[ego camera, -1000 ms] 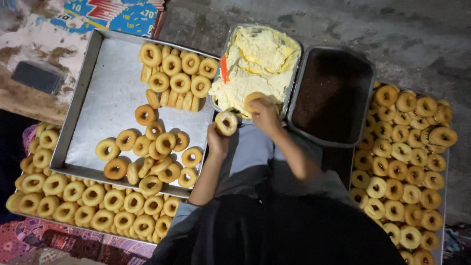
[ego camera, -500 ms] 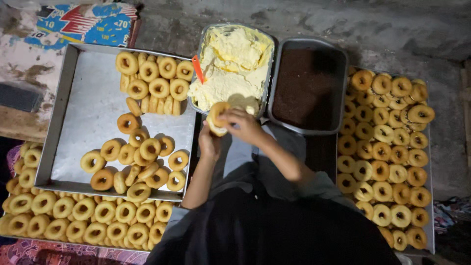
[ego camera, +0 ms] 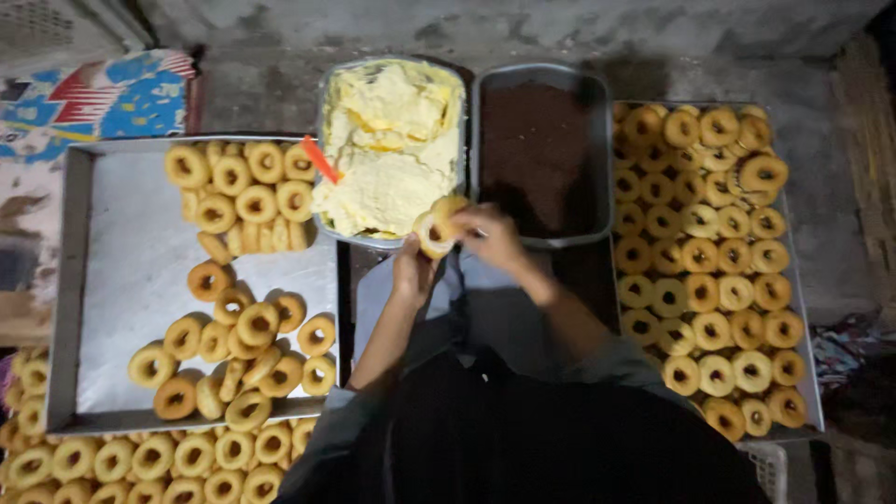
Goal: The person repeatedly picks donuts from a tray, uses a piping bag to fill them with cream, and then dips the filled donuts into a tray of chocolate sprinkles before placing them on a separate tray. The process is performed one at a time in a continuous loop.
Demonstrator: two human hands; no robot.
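Observation:
A ring-shaped golden donut [ego camera: 435, 227] sits in my left hand [ego camera: 413, 268], just in front of the near rim of a metal pan of pale yellow cream [ego camera: 392, 140]. My right hand [ego camera: 492, 236] is closed against the donut's right side; whether it holds a tool I cannot tell. An orange spatula handle [ego camera: 320, 160] sticks out of the cream at the pan's left edge. Beside the cream stands a metal pan of dark brown crumbs [ego camera: 541, 140].
A large grey tray [ego camera: 121, 280] on the left carries several plain donuts in two heaps. Another tray [ego camera: 808, 373] on the right is packed with donuts. More donuts [ego camera: 140, 462] line the bottom left. A colourful printed sheet [ego camera: 103, 98] lies at top left.
Both hands have kept the donut near the cream pan's front rim, and my right hand has slid onto the donut's right side. The camera view has shifted, so the trays appear further right.

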